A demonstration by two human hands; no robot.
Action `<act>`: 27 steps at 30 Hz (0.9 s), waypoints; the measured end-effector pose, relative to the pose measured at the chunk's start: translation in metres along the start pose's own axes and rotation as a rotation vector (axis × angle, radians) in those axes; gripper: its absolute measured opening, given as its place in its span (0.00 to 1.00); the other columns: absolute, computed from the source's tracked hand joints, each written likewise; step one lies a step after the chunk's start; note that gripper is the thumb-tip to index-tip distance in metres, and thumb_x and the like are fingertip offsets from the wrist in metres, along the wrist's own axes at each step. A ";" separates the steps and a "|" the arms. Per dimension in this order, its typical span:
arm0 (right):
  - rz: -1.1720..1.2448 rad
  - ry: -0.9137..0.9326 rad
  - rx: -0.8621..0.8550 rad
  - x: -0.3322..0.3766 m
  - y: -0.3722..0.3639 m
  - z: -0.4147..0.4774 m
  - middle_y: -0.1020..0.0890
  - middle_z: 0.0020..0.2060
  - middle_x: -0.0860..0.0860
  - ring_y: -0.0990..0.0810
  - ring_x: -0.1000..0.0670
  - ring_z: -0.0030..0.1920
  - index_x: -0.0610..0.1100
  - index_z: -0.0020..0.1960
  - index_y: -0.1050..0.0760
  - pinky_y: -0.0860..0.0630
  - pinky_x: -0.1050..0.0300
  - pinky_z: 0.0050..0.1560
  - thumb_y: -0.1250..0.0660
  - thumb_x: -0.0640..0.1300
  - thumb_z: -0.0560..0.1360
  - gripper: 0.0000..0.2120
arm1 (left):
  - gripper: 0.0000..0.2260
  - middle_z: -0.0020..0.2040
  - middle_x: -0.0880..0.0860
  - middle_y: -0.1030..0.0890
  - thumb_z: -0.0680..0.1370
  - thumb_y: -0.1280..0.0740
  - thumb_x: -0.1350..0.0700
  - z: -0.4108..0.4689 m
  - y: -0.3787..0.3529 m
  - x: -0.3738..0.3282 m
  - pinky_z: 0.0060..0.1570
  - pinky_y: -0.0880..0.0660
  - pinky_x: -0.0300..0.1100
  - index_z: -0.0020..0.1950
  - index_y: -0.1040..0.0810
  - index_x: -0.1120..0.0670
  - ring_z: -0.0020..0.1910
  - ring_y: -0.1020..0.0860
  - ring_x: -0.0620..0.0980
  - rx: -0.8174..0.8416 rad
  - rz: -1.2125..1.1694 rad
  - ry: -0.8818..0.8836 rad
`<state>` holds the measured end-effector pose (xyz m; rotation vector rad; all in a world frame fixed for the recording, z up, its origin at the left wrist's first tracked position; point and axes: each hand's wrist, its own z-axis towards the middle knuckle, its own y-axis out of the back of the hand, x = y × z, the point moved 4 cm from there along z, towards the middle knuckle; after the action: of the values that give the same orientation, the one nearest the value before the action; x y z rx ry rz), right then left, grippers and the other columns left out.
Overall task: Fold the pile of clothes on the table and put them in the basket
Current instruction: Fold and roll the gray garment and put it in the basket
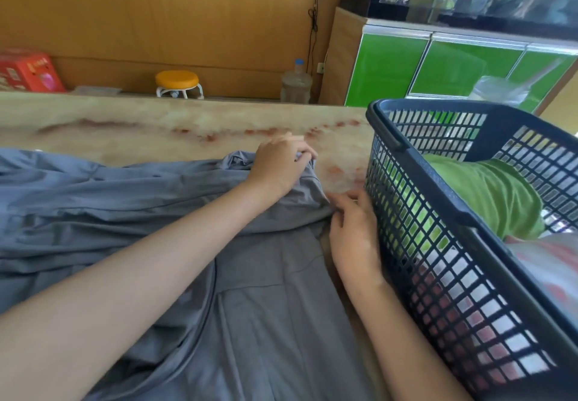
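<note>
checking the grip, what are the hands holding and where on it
Left hand pinches the grey garment at its far corner; right hand touches its edge, hold unclear.

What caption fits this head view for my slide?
Left hand pinches, right hand touches, the edge of a grey garment on the marbled table, beside a dark basket holding a green garment.
</note>
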<state>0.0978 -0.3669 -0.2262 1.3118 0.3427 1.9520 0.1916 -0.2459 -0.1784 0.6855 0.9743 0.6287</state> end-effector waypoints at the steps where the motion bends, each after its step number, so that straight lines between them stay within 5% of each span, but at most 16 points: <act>1: 0.000 -0.023 0.001 0.001 0.000 0.000 0.28 0.54 0.42 0.25 0.44 0.52 0.37 0.61 0.24 0.32 0.63 0.58 0.39 0.29 0.74 0.17 | 0.12 0.69 0.52 0.28 0.80 0.41 0.56 -0.016 0.001 -0.004 0.66 0.42 0.44 0.60 0.21 0.52 0.72 0.37 0.52 0.067 0.060 -0.056; 3: -0.021 -0.090 0.025 0.001 -0.001 -0.002 0.30 0.60 0.41 0.27 0.43 0.57 0.37 0.65 0.30 0.31 0.53 0.62 0.35 0.34 0.75 0.18 | 0.15 0.75 0.49 0.38 0.82 0.44 0.52 -0.049 -0.001 -0.003 0.72 0.51 0.47 0.67 0.26 0.48 0.76 0.48 0.49 0.211 0.186 -0.129; 6: -0.080 -0.123 0.046 0.005 -0.001 -0.008 0.31 0.62 0.37 0.27 0.40 0.58 0.34 0.61 0.30 0.31 0.51 0.60 0.31 0.40 0.74 0.19 | 0.21 0.78 0.47 0.55 0.82 0.50 0.45 -0.083 -0.015 0.017 0.74 0.59 0.50 0.76 0.47 0.42 0.76 0.59 0.47 0.436 0.317 -0.066; 9: -0.243 -0.162 0.129 0.011 0.000 -0.020 0.32 0.59 0.38 0.29 0.39 0.58 0.34 0.62 0.30 0.33 0.51 0.62 0.31 0.46 0.74 0.23 | 0.23 0.76 0.47 0.65 0.82 0.56 0.42 -0.095 -0.024 0.029 0.74 0.63 0.50 0.75 0.60 0.40 0.75 0.64 0.48 0.453 0.431 -0.066; 12: -0.383 -0.253 0.172 0.014 0.002 -0.027 0.33 0.61 0.36 0.32 0.36 0.61 0.31 0.60 0.29 0.37 0.50 0.65 0.33 0.49 0.75 0.23 | 0.23 0.76 0.47 0.65 0.82 0.57 0.42 -0.094 -0.025 0.027 0.73 0.64 0.51 0.75 0.61 0.41 0.75 0.65 0.48 0.488 0.433 -0.053; 15: -0.265 -0.398 0.337 0.019 0.009 -0.025 0.30 0.63 0.36 0.33 0.40 0.65 0.32 0.60 0.28 0.39 0.59 0.63 0.34 0.46 0.77 0.19 | 0.24 0.76 0.47 0.65 0.82 0.55 0.42 -0.089 -0.014 0.024 0.73 0.66 0.50 0.76 0.60 0.42 0.75 0.66 0.46 0.515 0.280 -0.002; 17: -0.129 -0.480 0.422 0.022 0.012 -0.024 0.20 0.53 0.40 0.26 0.43 0.58 0.35 0.53 0.22 0.34 0.60 0.51 0.33 0.43 0.76 0.12 | 0.24 0.77 0.47 0.62 0.82 0.55 0.43 -0.088 -0.003 0.020 0.73 0.66 0.48 0.77 0.58 0.44 0.75 0.65 0.46 0.412 0.232 0.022; 20: 0.009 -0.511 0.334 0.021 0.016 -0.020 0.18 0.40 0.44 0.21 0.46 0.44 0.40 0.43 0.21 0.30 0.59 0.43 0.32 0.40 0.74 0.04 | 0.24 0.78 0.48 0.59 0.82 0.55 0.44 -0.095 0.010 0.013 0.73 0.66 0.48 0.78 0.54 0.47 0.75 0.65 0.47 0.372 0.268 0.037; 24: 0.259 -0.647 0.205 0.013 0.014 -0.014 0.19 0.37 0.45 0.24 0.48 0.31 0.37 0.49 0.24 0.27 0.57 0.33 0.36 0.38 0.76 0.05 | 0.24 0.78 0.49 0.59 0.82 0.56 0.43 -0.112 0.027 0.024 0.73 0.64 0.51 0.78 0.56 0.46 0.75 0.64 0.47 0.446 0.329 0.111; 27: 0.233 -0.648 0.225 0.015 0.011 -0.009 0.21 0.38 0.46 0.25 0.49 0.32 0.38 0.50 0.24 0.32 0.61 0.26 0.28 0.38 0.71 0.10 | 0.26 0.78 0.50 0.59 0.82 0.56 0.42 -0.123 0.042 0.036 0.74 0.63 0.52 0.78 0.58 0.47 0.75 0.64 0.48 0.427 0.413 0.177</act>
<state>0.0824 -0.3626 -0.2132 2.1164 0.0876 1.5758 0.0906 -0.1638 -0.2135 1.2463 1.1560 0.8623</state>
